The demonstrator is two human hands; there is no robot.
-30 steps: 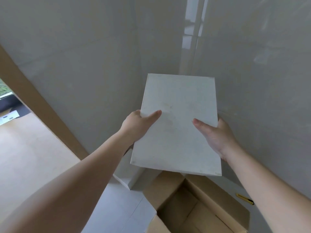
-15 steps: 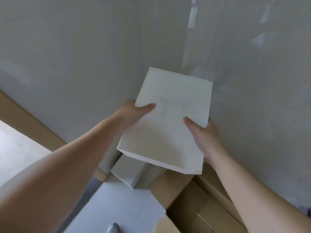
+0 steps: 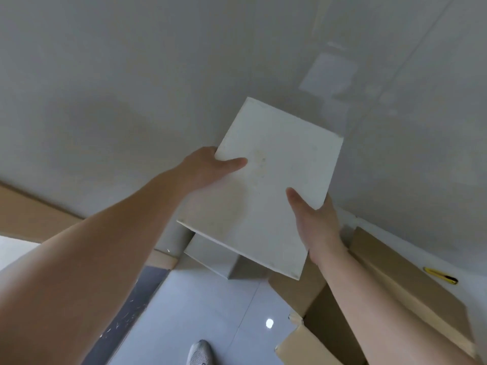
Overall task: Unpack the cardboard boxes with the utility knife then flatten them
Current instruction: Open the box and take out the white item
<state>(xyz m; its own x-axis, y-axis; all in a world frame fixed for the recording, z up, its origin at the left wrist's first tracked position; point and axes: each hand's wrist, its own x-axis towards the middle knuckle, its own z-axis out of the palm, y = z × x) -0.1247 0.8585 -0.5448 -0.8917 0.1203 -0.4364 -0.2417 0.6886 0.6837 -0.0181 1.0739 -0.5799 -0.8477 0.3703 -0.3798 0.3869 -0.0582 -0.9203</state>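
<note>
Gripping opposite edges, the left hand [image 3: 203, 167] and right hand [image 3: 313, 222] hold a white slab [image 3: 266, 185], seemingly foam, above the open cardboard box [image 3: 390, 285].

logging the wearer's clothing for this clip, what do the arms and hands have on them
Nothing shows on them: both forearms are bare with no sleeves in view, and the left hand and right hand wear no gloves, rings, watch or bands on the parts visible.

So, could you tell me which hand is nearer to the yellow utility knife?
The right hand. It grips the white panel's right edge, up and left of the utility knife lying on the open cardboard box. The left hand holds the panel's opposite edge, farther away.
</note>
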